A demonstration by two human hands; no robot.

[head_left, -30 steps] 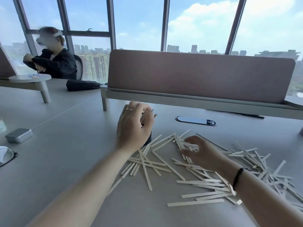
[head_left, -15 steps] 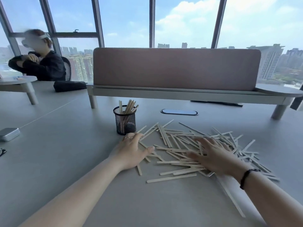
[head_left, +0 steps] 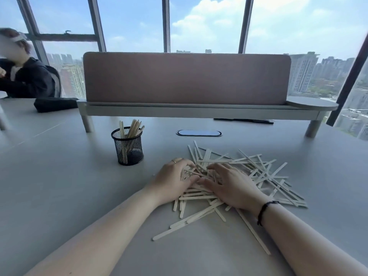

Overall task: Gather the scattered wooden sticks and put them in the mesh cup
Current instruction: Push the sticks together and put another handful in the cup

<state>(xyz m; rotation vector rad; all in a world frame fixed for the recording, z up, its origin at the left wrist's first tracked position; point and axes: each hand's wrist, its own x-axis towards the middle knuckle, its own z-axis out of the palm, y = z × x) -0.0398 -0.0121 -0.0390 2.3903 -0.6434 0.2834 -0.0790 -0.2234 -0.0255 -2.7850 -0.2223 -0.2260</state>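
A pile of flat pale wooden sticks (head_left: 264, 172) lies scattered on the grey table (head_left: 59, 186). My left hand (head_left: 172, 179) and my right hand (head_left: 232, 185) rest side by side on the pile's left part, fingers curled into the sticks and thumbs nearly touching. Whether either hand grips sticks is hidden by the fingers. The black mesh cup (head_left: 128, 146) stands upright to the upper left of my hands, apart from them, with several sticks leaning inside it.
A pink desk divider on a raised shelf (head_left: 187, 110) runs across the back. A cable port (head_left: 199, 133) sits in the table behind the pile. A black pouch (head_left: 54, 104) and a seated person (head_left: 25, 76) are at the far left.
My left hand left the cup and came down onto the sticks. Both hands moved together, pushing the sticks into a tighter heap. The camera view shifted left to right.
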